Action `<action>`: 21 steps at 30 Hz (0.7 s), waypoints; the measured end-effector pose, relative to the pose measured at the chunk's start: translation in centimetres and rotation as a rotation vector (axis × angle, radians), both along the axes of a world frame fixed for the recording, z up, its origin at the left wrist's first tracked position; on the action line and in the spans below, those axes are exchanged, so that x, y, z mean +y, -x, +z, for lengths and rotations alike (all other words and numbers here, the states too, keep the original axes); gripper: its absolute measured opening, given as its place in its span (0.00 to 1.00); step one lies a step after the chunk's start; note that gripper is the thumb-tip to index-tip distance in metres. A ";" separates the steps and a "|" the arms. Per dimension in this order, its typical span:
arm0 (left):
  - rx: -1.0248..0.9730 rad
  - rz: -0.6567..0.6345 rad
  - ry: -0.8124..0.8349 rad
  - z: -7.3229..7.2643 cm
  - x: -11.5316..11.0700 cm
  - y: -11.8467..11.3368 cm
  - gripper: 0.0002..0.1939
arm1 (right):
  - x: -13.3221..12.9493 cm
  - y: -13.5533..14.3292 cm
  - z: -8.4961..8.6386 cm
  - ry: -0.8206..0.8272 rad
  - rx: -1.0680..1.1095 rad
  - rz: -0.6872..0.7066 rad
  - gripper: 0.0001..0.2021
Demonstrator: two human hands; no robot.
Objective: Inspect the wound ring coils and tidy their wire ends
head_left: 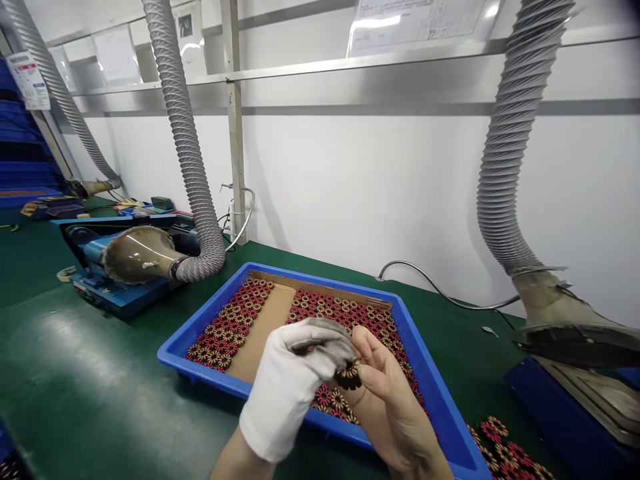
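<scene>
My left hand (295,373) wears a white glove with greyed fingertips, and its fingers close on a small round wound stator (349,379). From the other side, my bare right hand (393,393) pinches near the stator's top, thumb and forefinger close together; a thin strand seems to show there. The stator has dark teeth and copper-coloured windings, and fingers partly cover it. Below both hands is a blue plastic tray (207,379) lined with cardboard (265,327). Rows of similar stators (227,327), with red or copper-coloured windings, lie in it on both sides of a bare cardboard strip.
More stators (505,450) lie on the green bench (100,373) at lower right. A blue machine (120,293) with a suction hood (145,257) stands left. Another hood (565,320) hangs right over a blue box-like unit (565,407). A metal conduit (435,283) crosses behind the tray.
</scene>
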State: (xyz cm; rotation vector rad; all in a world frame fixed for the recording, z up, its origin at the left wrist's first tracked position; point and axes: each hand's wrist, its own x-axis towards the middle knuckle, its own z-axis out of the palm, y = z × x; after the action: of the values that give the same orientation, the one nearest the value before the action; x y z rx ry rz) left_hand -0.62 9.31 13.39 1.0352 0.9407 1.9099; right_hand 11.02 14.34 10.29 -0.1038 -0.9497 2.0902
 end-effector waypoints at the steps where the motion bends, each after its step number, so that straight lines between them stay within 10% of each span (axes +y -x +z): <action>1: -0.070 0.030 -0.029 -0.2 0.1 0.0 0.05 | 0.0 0.0 0.0 0.008 -0.006 0.020 0.16; 21: 0.203 -0.011 0.084 0.9 -1.6 1.2 0.09 | -0.2 -0.2 0.9 0.086 -0.051 0.042 0.17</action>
State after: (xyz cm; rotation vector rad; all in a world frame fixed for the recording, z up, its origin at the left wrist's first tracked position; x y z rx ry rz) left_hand -1.77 7.72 14.32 1.1982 1.1164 1.7639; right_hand 11.23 14.15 11.15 -0.1842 -0.8998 2.1762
